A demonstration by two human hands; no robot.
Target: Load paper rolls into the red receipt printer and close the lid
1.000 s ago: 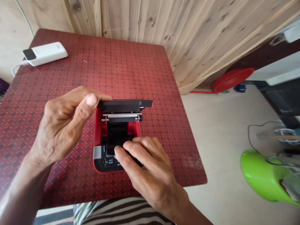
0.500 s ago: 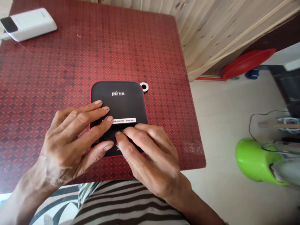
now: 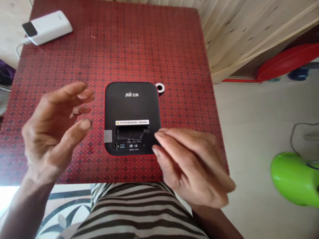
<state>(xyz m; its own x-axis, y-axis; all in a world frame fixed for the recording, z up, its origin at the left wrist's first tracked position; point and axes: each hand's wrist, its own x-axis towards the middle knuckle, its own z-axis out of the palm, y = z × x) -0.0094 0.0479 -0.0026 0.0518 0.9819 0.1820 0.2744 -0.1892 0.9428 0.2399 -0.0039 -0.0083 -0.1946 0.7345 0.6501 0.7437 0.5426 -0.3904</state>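
Observation:
A black printer with a red rim (image 3: 132, 109) sits lid-down on the red patterned table (image 3: 139, 46), its paper slot and small buttons facing me. My left hand (image 3: 53, 132) hovers to the left of the printer, fingers spread and curled loosely, holding nothing. My right hand (image 3: 191, 162) hangs at the printer's front right corner with fingers extended, fingertips close to the casing, empty. A small white ring (image 3: 159, 88) lies on the table by the printer's far right corner.
A white power bank (image 3: 47, 27) with a cable rests at the table's far left corner. Wooden wall panels stand behind the table. On the floor to the right are a green plastic object (image 3: 294, 179) and a red dish (image 3: 286, 61).
The printer's lid went from raised to shut. Both hands, which pressed on the lid half a second ago, have lifted off and moved apart to either side.

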